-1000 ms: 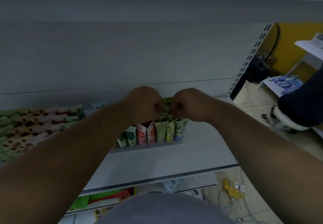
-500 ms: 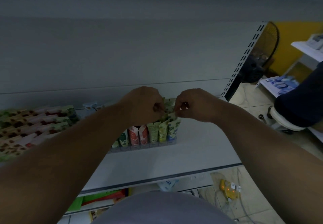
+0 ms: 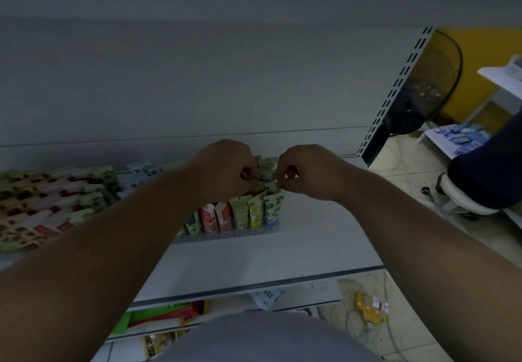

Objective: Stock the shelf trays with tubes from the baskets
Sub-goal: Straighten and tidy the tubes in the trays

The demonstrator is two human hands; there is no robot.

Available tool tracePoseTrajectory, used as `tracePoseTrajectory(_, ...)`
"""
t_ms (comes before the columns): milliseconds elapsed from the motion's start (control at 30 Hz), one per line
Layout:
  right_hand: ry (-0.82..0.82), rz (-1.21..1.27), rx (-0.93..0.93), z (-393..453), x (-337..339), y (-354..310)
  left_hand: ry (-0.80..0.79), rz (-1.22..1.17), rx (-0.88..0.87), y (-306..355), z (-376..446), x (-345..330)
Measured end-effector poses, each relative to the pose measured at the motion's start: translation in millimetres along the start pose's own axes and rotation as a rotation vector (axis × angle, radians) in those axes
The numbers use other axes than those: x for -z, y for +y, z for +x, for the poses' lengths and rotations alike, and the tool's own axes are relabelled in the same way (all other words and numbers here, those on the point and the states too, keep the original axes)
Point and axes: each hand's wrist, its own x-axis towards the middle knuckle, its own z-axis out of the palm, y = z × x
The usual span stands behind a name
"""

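Green tubes (image 3: 267, 176) stand upright in the clear tray (image 3: 226, 233) at the shelf (image 3: 282, 257) back, caps down, right btwn both fists. Left hand (image 3: 226, 168) and right hand (image 3: 306, 171) about equally near, fingers curled tight, pinching the tube tops from either side; more tubes (image 3: 56, 200) lie stacked well to the left

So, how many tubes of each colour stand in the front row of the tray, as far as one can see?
Red tubes: 2
Green tubes: 2
Yellow tube: 1
Blue-printed tube: 1
Total: 6 in view; the left arm hides the row's left end.
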Motion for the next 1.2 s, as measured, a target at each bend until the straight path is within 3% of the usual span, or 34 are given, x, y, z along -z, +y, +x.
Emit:
tracePoseTrajectory(367,0.059,0.022,0.138,34,-5,-83,0.181,0.092,0.157,-49,-81,42)
tracePoseTrajectory(700,0.002,0.034,0.104,63,-45,-157,0.085,0.072,0.170,-107,-158,65)
tracePoseTrajectory(1100,0.030,-0.076,-0.018,81,-74,-192,0.021,0.097,0.108,-119,-164,56)
tracePoseTrajectory(1200,0.046,-0.079,-0.035,81,-75,-193,0.065,0.087,0.065,-123,-164,53)
